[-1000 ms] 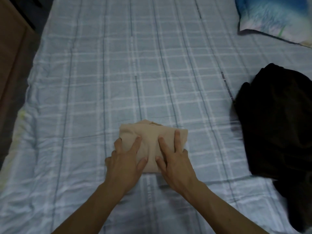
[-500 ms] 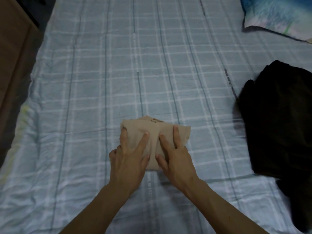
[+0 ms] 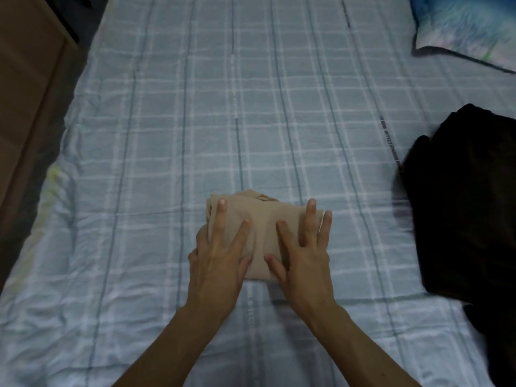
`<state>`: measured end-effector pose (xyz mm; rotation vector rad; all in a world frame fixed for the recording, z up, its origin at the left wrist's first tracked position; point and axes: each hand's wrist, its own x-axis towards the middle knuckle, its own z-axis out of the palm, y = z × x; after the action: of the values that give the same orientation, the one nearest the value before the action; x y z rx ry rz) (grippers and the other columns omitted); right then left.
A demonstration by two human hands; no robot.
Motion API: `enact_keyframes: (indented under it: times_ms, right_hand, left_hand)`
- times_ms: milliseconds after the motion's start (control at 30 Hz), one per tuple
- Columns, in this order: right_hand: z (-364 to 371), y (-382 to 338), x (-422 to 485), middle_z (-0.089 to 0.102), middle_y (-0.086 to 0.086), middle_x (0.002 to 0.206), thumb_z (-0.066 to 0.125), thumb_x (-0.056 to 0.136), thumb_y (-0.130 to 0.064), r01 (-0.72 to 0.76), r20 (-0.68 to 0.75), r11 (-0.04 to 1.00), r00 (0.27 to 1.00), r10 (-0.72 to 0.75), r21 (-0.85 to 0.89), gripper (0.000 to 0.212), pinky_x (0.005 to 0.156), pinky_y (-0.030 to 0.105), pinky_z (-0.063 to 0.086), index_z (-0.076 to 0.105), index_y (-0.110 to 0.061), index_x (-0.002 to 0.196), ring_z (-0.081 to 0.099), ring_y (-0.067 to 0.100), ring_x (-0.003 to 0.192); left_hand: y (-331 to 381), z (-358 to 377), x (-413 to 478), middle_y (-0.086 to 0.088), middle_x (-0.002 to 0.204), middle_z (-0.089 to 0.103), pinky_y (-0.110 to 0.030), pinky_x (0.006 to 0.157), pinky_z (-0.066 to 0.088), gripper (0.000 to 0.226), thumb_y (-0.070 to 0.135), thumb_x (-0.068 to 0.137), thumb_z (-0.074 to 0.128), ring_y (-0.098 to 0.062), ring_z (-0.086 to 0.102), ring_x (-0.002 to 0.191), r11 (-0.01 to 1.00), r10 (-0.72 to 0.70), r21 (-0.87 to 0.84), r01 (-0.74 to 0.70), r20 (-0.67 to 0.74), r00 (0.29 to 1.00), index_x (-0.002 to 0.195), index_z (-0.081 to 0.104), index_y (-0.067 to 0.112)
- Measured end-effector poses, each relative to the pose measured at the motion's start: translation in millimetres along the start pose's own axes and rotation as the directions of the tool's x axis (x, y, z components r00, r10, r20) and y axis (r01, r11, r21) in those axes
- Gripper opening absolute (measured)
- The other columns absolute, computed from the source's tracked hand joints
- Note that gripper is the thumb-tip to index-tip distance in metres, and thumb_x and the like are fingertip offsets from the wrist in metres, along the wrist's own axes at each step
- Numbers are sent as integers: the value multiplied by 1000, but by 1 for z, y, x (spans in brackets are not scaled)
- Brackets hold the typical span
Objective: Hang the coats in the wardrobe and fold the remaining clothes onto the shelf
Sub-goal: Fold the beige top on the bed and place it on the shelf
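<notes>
A small beige garment [image 3: 264, 224], folded into a compact rectangle, lies on the checked bed sheet [image 3: 195, 121] near the front middle. My left hand [image 3: 220, 252] lies flat on its left half with fingers spread. My right hand [image 3: 303, 255] presses flat on its right half, fingers also apart. Neither hand grips the cloth; both rest on top of it. A dark, black-brown garment [image 3: 469, 208] lies crumpled at the right edge of the bed, apart from my hands.
A blue and white pillow [image 3: 469, 26] sits at the far right corner. Brown wooden furniture [image 3: 25, 88] runs along the bed's left side. The sheet stretches bare beyond the beige garment.
Both hands have slid forward over the beige garment, fingers reaching nearer its far edge. The view has shifted slightly, with the garment staying in place.
</notes>
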<state>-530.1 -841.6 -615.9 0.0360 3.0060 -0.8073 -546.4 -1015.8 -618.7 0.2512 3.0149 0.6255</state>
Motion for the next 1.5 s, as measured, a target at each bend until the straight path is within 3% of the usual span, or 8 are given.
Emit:
enact_keyframes:
  times_ms: [200,400,533,667,933,1100,1267,1500]
  right_hand:
    - [12,8,0,1,6,166,57,96,-21,146,72,987,986,-150,61,54,105,60,40,41,-21,147,-6,42,149]
    - [4,16,8,2,-8,163,24,95,-48,152,243,986,956,-163,65,64,108,50,42,26,-24,154,-11,35,150]
    - [0,14,10,-5,-7,165,34,92,-59,161,343,987,927,-154,9,74,100,54,47,14,-29,157,-15,37,149]
    - [-4,15,16,-8,-7,165,54,91,-58,169,404,985,903,-145,-25,82,98,58,45,13,-30,156,-16,34,148]
    - [0,17,14,-2,-1,164,48,81,-67,209,360,978,913,-194,-3,92,94,56,47,18,-24,156,-13,33,150]
    - [2,22,19,14,2,162,79,70,-42,235,316,971,919,-235,40,94,95,55,48,35,-22,151,-5,31,147]
    - [8,20,15,35,13,151,72,62,-15,336,186,941,923,-336,36,82,106,55,39,49,-10,141,27,37,138]
    - [2,5,3,48,21,140,63,68,6,343,61,939,937,-345,35,64,104,52,43,58,-5,131,37,43,132]
  left_hand:
    - [-4,2,2,-4,167,-3,-61,94,49,66,22,82,74,-42,19,144,992,117,-41,-118,-19,993,143,50,28]
    - [-13,3,9,-5,167,-1,-59,111,34,66,21,84,72,-38,8,150,964,267,10,-267,-69,961,146,47,25]
    - [-16,9,12,2,166,12,-62,96,48,58,31,96,47,-38,20,147,958,285,9,-285,55,957,152,32,32]
    - [-25,8,10,11,163,21,-49,69,57,58,46,96,36,-32,32,140,973,228,13,-231,99,969,153,27,38]
    - [-28,6,15,2,163,22,-55,95,49,74,57,85,50,-35,27,138,955,292,-102,-279,140,946,152,37,27]
    - [-27,7,16,-1,166,7,-50,76,57,98,52,69,71,-35,29,133,951,307,-38,-308,246,919,154,29,28]
    - [-16,5,13,-7,164,15,-49,73,57,103,26,60,82,-32,33,126,950,291,50,-308,219,931,151,34,25]
    - [-3,-4,-6,-18,151,41,-51,72,56,90,8,55,80,-35,41,115,941,300,128,-314,117,947,140,51,14]
